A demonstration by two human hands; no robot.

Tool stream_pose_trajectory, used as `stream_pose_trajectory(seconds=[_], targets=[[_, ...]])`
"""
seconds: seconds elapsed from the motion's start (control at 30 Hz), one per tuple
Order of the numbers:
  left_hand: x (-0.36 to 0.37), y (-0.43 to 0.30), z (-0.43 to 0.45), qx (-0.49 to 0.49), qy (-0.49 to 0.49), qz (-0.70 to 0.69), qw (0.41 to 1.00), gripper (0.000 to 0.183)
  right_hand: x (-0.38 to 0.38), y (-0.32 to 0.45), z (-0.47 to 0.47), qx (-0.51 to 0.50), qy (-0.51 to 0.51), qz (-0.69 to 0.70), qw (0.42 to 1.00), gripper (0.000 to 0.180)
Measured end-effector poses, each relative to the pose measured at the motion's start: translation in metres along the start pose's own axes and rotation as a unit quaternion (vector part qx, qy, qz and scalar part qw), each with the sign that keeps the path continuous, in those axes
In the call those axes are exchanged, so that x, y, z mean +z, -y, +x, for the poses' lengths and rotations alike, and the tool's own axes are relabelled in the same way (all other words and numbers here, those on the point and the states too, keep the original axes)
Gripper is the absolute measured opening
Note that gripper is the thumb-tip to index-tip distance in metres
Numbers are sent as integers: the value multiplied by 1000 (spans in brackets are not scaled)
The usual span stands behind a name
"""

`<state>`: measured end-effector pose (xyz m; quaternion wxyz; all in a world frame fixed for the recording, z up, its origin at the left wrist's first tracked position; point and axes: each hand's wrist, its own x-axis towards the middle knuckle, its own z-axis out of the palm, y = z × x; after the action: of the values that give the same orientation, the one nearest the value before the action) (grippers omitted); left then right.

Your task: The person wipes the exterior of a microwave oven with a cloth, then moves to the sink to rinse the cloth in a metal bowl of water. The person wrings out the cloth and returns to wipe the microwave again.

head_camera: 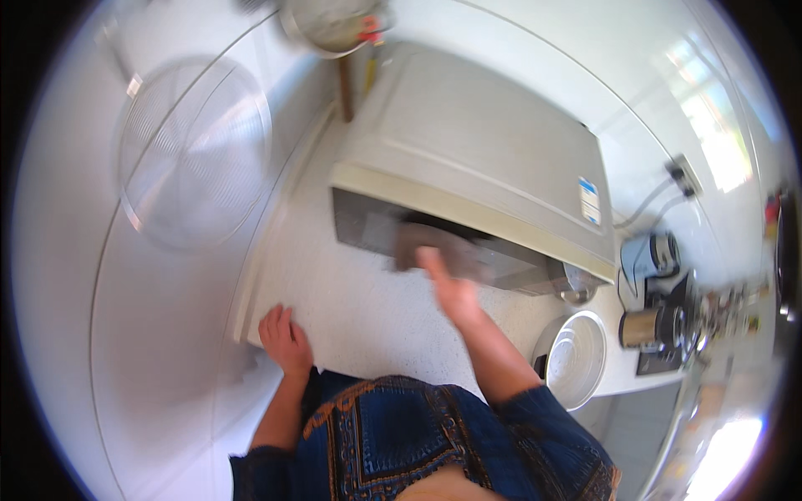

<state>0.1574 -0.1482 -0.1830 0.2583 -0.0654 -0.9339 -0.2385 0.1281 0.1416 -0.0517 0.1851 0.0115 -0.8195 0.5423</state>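
My right hand is on a greyish-brown cloth, which lies against the dark front of a microwave oven; both hand and cloth are blurred by motion. The fingers partly hide behind the cloth. Near the left end of the white countertop, my left hand rests at the edge, fingers bent, with no object seen in it.
A round metal steamer pot stands right of my right arm, near a small metal bowl. Further right are a blue appliance and a blender-like appliance. A round strainer hangs on the left wall. Cords run to a wall socket.
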Motion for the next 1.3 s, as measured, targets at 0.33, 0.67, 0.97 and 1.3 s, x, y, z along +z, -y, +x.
stream_pose_trajectory(seconds=[0.33, 0.67, 0.97, 1.3], targets=[[6, 3, -8, 0, 9, -5, 1000, 31, -8, 27, 27, 125, 203, -118, 964, 44], [13, 6, -10, 20, 28, 37, 999, 28, -140, -24, -105, 156, -335, 40, 928, 33], [11, 5, -9, 45, 48, 62, 996, 30, -177, 18, -185, 191, -187, 148, 952, 41], [9, -6, 4, 4, 95, -16, 995, 37, -247, 30, -282, 384, -68, 186, 902, 50]])
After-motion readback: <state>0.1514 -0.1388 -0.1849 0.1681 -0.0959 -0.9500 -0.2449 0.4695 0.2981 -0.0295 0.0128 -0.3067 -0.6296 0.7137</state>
